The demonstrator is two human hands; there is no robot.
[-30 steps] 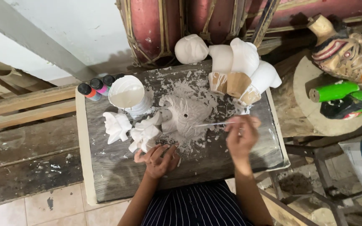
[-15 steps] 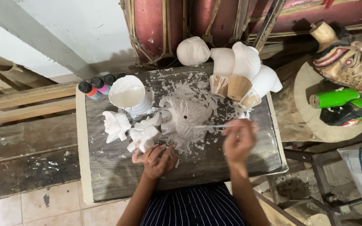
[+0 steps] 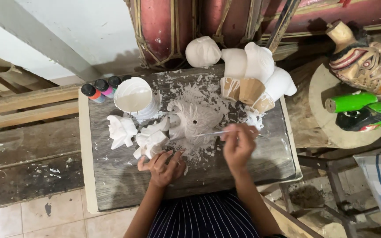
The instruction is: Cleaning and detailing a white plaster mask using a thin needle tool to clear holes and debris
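Mask white, unpainted, flakes around; right hand fingers pinching brush.

Cup left of mask on table, bottles behind, carved heads right.

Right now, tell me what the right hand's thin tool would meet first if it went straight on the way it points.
The right hand holds a thin tool pointing left. Straight on, its tip would first meet the white carved mask, which it seems nearly to touch; depth is unclear from above.
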